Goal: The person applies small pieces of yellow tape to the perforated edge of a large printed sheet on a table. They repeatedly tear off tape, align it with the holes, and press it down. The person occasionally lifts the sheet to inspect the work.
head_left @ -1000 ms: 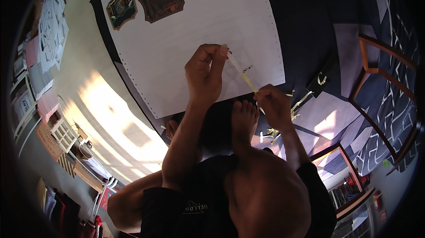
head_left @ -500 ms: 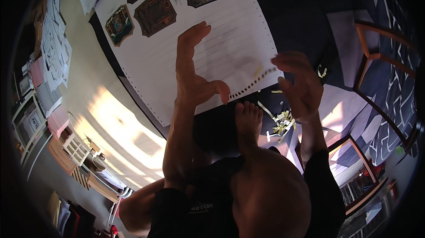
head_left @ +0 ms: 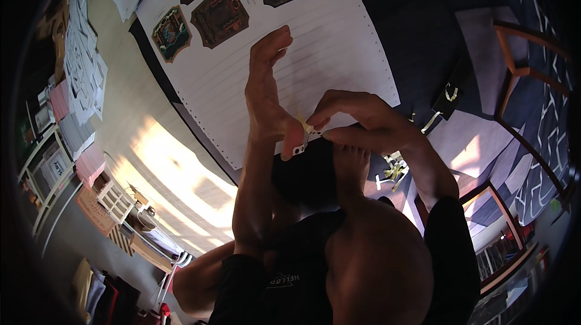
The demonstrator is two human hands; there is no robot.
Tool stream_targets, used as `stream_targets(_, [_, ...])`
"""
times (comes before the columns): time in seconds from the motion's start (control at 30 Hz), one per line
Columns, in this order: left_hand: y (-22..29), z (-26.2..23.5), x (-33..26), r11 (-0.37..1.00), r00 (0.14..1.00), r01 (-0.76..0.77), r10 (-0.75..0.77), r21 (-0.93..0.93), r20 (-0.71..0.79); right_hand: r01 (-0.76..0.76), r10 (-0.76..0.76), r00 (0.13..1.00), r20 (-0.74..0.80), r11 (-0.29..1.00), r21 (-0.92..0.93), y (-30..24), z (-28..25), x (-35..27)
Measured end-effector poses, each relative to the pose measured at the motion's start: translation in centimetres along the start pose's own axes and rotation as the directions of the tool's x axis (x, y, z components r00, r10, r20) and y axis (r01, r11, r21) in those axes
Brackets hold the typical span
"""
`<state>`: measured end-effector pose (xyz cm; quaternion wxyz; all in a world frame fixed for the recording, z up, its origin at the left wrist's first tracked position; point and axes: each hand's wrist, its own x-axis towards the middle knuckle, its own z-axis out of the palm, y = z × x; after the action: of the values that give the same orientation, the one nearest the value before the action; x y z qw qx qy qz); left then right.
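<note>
My left hand [head_left: 266,101] rests at the near part of a large white printed sheet [head_left: 327,46], fingers stretched out and thumb spread toward the sheet's near edge. Just at that thumb shows a short piece of perforated paper strip [head_left: 298,150], white with dark holes. My right hand [head_left: 369,122] is beside the left thumb, its thumb and forefinger closing on the strip, with a pale yellowish bit between the hands. Fingers partly hide how the strip runs. Dark ornate label prints [head_left: 219,16] lie on the far part of the sheet.
Torn strip scraps [head_left: 394,169] lie by my bare foot [head_left: 352,158]. A small dark box [head_left: 448,98] with a scrap on it is to the right. Wooden chair frames [head_left: 514,71] stand at the right, paper piles [head_left: 78,71] at the left.
My right hand has moved left, close to my left thumb. The perforated strip, stretched between the hands before, is now bunched short between them. My left hand stays at the sheet.
</note>
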<state>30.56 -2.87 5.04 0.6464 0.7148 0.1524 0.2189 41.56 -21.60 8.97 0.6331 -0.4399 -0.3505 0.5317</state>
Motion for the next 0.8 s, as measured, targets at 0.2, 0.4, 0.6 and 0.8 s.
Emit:
stream_targets(0.2, [0.1, 0.8, 0.1, 0.999, 1.000, 0.029, -0.029, -0.028, 0.002, -0.028, 0.027, 0.999, -0.026, 0.998, -0.051, 1.0, 0.6, -0.3])
stream_targets(0.4, [0.1, 0.7, 0.1, 1.000, 1.000, 0.017, -0.017, 0.008, 0.007, -0.037, 0.035, 0.998, -0.052, 0.998, -0.044, 1.4, 0.8, -0.6])
stream_targets(0.6, [-0.2, 0.6, 0.9, 0.995, 1.000, -0.015, 0.015, 0.102, 0.000, -0.037, 0.027, 0.989, -0.145, 0.997, -0.071, 0.2, -0.5, -2.1])
stream_targets(0.8, [-0.2, 0.5, 3.9, 0.899, 0.970, -0.240, 0.236, 0.367, 0.055, -0.018, -0.042, 0.951, -0.308, 0.982, -0.189, -1.4, -5.3, -3.9])
